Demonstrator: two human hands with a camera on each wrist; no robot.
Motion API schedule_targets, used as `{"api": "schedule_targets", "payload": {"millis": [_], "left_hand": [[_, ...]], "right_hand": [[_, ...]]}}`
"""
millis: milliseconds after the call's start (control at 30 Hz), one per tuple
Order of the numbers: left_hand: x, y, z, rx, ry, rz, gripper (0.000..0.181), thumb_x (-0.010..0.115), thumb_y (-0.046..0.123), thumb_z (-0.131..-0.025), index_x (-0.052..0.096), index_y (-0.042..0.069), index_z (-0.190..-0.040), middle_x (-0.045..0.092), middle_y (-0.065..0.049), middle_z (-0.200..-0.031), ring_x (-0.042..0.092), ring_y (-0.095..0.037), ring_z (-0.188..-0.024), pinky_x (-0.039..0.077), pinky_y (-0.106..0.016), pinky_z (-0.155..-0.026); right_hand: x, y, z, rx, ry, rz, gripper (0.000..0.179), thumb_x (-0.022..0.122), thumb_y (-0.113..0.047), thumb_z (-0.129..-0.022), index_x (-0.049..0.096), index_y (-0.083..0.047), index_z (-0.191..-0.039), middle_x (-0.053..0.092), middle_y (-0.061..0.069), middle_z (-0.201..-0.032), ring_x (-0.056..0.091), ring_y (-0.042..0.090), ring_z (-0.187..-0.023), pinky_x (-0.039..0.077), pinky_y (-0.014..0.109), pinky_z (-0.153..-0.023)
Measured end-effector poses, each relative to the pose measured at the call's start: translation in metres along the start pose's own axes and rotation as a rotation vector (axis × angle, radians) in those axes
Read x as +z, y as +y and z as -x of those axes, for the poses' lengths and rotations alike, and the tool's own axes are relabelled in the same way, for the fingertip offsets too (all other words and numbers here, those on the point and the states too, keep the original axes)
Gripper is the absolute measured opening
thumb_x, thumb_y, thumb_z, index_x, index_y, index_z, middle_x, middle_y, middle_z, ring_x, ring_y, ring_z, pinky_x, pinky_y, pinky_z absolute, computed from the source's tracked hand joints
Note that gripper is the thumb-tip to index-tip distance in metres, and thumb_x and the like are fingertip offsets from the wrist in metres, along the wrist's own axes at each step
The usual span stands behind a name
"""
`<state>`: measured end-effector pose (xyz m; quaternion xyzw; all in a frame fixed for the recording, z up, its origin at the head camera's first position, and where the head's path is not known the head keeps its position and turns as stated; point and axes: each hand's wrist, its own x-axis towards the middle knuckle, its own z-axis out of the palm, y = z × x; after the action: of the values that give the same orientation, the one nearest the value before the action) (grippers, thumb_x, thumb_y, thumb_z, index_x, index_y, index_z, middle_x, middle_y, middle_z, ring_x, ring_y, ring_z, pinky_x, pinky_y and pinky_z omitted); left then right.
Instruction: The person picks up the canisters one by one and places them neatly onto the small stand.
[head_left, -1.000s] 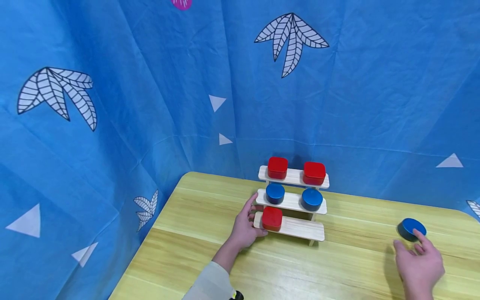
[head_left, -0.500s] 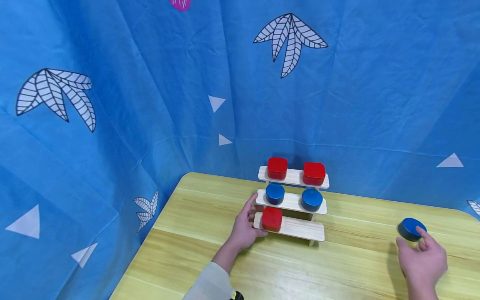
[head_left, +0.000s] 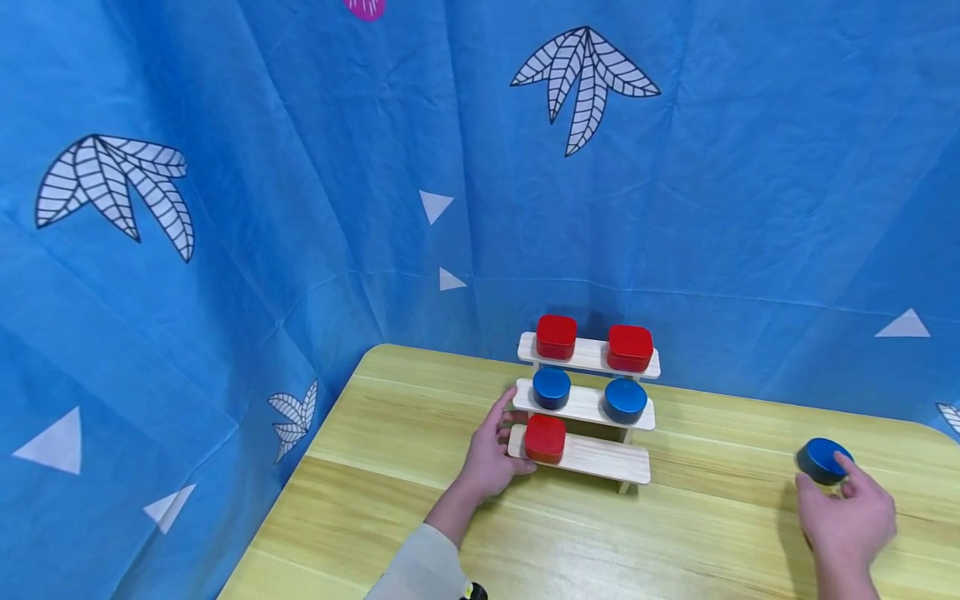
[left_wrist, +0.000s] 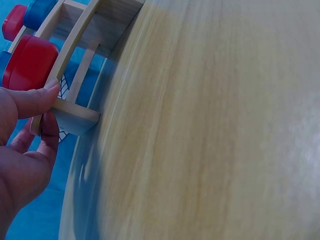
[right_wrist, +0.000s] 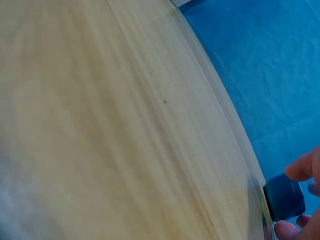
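My left hand [head_left: 489,462] grips the left end of the lowest shelf of a three-tier wooden display stand [head_left: 603,456]; in the left wrist view its thumb lies over the board and the fingers below. On that shelf sits a red square tin [head_left: 545,439]. Far to the right, my right hand [head_left: 847,515] has its thumb and index finger at opposite sides of a blue round tin [head_left: 819,462], which stands on the table. In the right wrist view the index fingertip touches this blue tin [right_wrist: 284,197] near its top, the thumb low by its base.
The middle tier carries two blue round tins [head_left: 551,388], [head_left: 624,400]. Two red square tins [head_left: 556,337], [head_left: 630,347] stand on the top tier. Behind the wooden table [head_left: 720,517] hangs a blue patterned cloth [head_left: 720,208], which also closes off the left side.
My right hand has shifted slightly right, bringing its thumb closer to the blue round tin. The tin, the stand and my left hand stay in place.
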<state>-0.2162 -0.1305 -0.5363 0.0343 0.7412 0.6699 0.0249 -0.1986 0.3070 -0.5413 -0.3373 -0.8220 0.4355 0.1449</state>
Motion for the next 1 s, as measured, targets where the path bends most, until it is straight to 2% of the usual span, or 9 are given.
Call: {"api": "schedule_targets", "payload": {"millis": [133,200,300,400,567,767,1000], "left_hand": [[0.0,-0.001,0.0,0.009,0.001,0.002,0.127,0.077,-0.03,-0.062,0.033,0.049,-0.152,0.055,-0.002,-0.128,0.058,-0.026,-0.105,0.058,-0.036,-0.077],[0.0,-0.001,0.0,0.012,-0.002,0.007,0.127,0.077,-0.03,-0.062,0.033,0.048,-0.152,0.055,-0.003,-0.128,0.058,-0.026,-0.105,0.058,-0.036,-0.077],[-0.001,-0.001,-0.001,0.012,-0.005,0.01,0.126,0.077,-0.03,-0.062,0.033,0.047,-0.152,0.055,-0.003,-0.128,0.058,-0.026,-0.105,0.058,-0.037,-0.077],[-0.001,-0.002,-0.001,0.011,-0.008,0.007,0.126,0.077,-0.029,-0.063,0.032,0.047,-0.152,0.055,-0.003,-0.128,0.058,-0.026,-0.106,0.058,-0.036,-0.077],[-0.001,-0.001,-0.002,0.015,-0.005,-0.003,0.125,0.078,-0.029,-0.063,0.032,0.046,-0.153,0.055,-0.002,-0.128,0.058,-0.025,-0.106,0.058,-0.035,-0.077],[0.0,0.001,-0.001,0.002,0.0,-0.017,0.126,0.078,-0.028,-0.063,0.032,0.048,-0.152,0.054,-0.003,-0.128,0.058,-0.025,-0.106,0.058,-0.035,-0.077],[-0.001,0.0,0.0,-0.004,-0.005,-0.007,0.125,0.078,-0.028,-0.063,0.033,0.047,-0.152,0.054,-0.003,-0.128,0.058,-0.025,-0.105,0.058,-0.035,-0.076]], "right_hand": [[0.0,-0.001,-0.004,0.019,-0.022,0.02,0.067,0.071,-0.027,-0.09,0.045,-0.012,-0.149,0.05,0.015,-0.111,0.04,0.005,-0.083,0.031,0.046,-0.096],[0.0,-0.002,-0.006,0.012,-0.023,0.019,0.067,0.071,-0.026,-0.09,0.045,-0.011,-0.149,0.05,0.018,-0.111,0.042,0.014,-0.087,0.031,0.047,-0.095],[0.0,-0.002,-0.008,-0.011,-0.022,0.015,0.066,0.07,-0.023,-0.089,0.046,-0.006,-0.149,0.049,0.022,-0.109,0.041,0.028,-0.094,0.029,0.052,-0.099],[0.0,-0.003,-0.01,-0.032,-0.018,0.027,0.065,0.069,-0.021,-0.09,0.046,-0.003,-0.148,0.048,0.025,-0.109,0.039,0.037,-0.098,0.027,0.056,-0.101],[0.001,-0.004,-0.014,-0.016,-0.015,0.04,0.064,0.066,-0.021,-0.091,0.045,-0.001,-0.148,0.048,0.028,-0.117,0.041,0.039,-0.1,0.027,0.056,-0.1],[0.002,-0.006,-0.015,0.011,-0.033,0.039,0.065,0.062,-0.024,-0.094,0.041,-0.003,-0.151,0.043,0.033,-0.143,0.042,0.046,-0.128,0.025,0.055,-0.111],[0.001,-0.006,-0.014,0.028,-0.043,0.043,0.066,0.061,-0.027,-0.094,0.04,-0.002,-0.151,0.04,0.033,-0.146,0.039,0.048,-0.132,0.019,0.053,-0.115]]}}
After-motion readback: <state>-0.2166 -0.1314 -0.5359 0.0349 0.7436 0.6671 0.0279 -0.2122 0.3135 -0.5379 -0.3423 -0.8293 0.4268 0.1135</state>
